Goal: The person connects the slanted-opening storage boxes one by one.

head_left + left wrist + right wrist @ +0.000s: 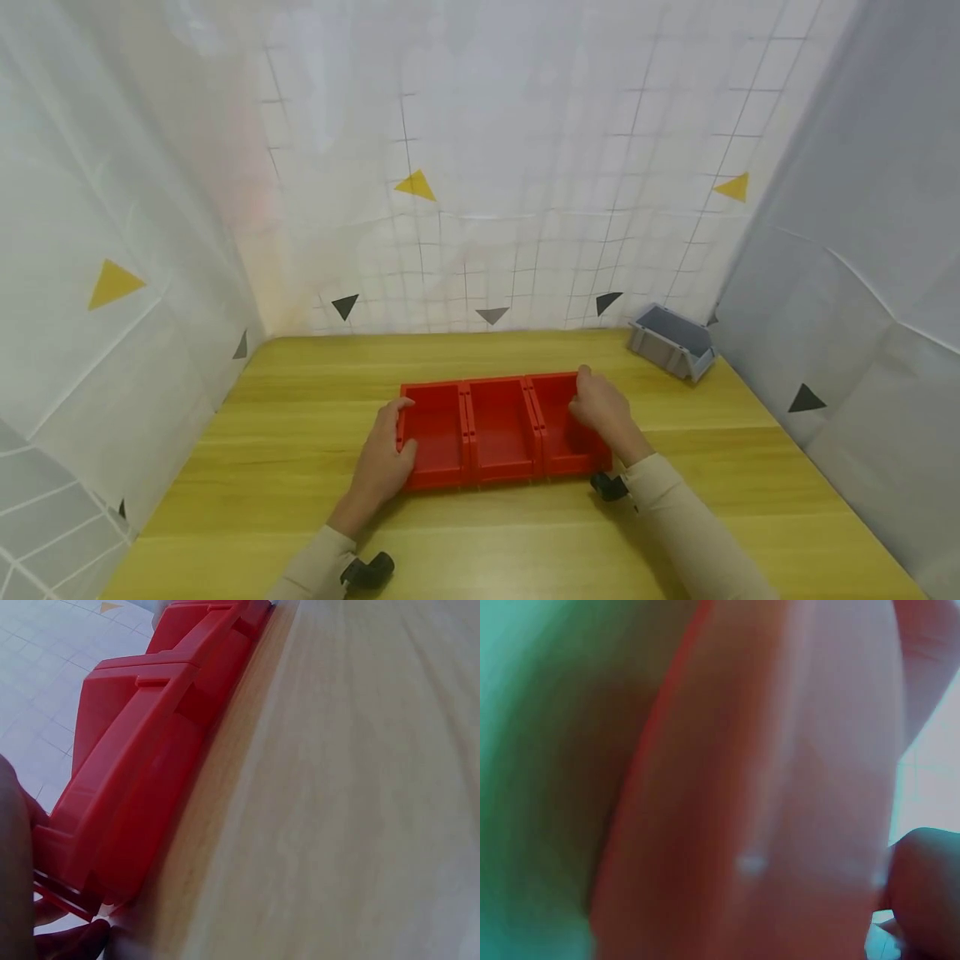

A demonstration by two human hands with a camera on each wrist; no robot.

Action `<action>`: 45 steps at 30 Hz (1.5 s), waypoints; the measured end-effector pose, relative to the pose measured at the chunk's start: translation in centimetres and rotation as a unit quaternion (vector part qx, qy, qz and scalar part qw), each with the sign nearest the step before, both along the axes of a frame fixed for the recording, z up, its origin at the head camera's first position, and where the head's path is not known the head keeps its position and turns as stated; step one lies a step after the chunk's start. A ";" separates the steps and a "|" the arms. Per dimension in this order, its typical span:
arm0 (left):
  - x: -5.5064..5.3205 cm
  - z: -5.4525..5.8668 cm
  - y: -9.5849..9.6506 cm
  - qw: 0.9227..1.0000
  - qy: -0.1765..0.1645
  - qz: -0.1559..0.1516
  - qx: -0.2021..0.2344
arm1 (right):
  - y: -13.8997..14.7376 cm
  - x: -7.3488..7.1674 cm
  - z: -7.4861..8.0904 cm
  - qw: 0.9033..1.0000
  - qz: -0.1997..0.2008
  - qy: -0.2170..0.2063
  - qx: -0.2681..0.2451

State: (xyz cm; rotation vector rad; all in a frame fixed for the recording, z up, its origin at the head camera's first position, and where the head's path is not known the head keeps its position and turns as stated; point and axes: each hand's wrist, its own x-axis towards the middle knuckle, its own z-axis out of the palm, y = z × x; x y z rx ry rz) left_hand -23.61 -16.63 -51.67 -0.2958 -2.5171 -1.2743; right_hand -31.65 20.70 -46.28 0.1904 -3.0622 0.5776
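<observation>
Row of red bins [501,425] sits on desk [495,550], lower center of frame, set side by side with rims meeting. Left hand [385,461] at left end: fingers pinch the outer wall of left bin [437,427], thumb by the near corner, index by the far one. Right hand [606,412] at right end: fingers curled, gripping the outer wall of right bin [553,414]; some fingertips hidden, right wrist view mostly red blur.

Risks, my judgement: can't tell if the bins are locked together. If they aren't, raising the row by its ends could sag it at the seams or drop middle bin [499,437], which neither hand holds. Uneven pull could twist the row, or a slick wall could slide out of the fingers.

Orientation: row's long axis runs left to right, right end slightly higher in frame. Hollows face up; lower front lips seem to point to the bottom edge. Each bin alone is longer top to bottom. Grey bin [657,348] stands apart, upper right of the desk, long axis slanting down to the right.
</observation>
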 end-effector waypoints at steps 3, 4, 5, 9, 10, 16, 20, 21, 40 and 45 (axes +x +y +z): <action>0.2 -0.1 0.0 1.000 -0.003 -0.002 0.001 | 0.8 -0.2 0.1 1.000 0.024 -0.008 -0.014; 0.2 -0.1 0.0 1.000 -0.002 -0.003 0.002 | 1.1 -0.3 0.3 0.999 0.032 -0.010 -0.021; 0.3 -0.2 0.0 1.000 -0.001 -0.003 0.002 | 1.5 -0.5 0.5 0.999 0.040 -0.010 -0.029; 0.2 -0.1 -0.1 1.000 0.012 0.001 0.003 | 3.2 -1.7 1.9 0.995 0.050 -0.008 -0.088; 0.1 -0.1 -0.2 1.000 0.013 0.003 0.003 | 3.7 -2.0 2.2 0.995 0.048 0.009 -0.091; 0.0 -0.2 -0.3 1.000 0.009 0.005 -0.006 | 8.0 -3.3 3.8 0.996 -0.009 0.081 -0.045; -0.1 -0.1 -0.3 1.000 0.005 0.005 -0.007 | 10.8 -4.3 3.7 0.989 -0.018 0.143 -0.039; -0.1 -0.1 -0.4 1.000 0.005 0.004 -0.006 | 11.4 -4.5 3.6 0.986 -0.018 0.162 -0.036; -0.6 -0.1 -2.0 1.000 0.000 -0.010 -0.012 | 16.4 -4.5 1.7 0.991 -0.063 0.117 -0.001; -0.8 -0.1 -2.0 1.000 0.007 -0.008 -0.014 | 16.4 -4.5 2.1 0.983 -0.093 0.161 -0.007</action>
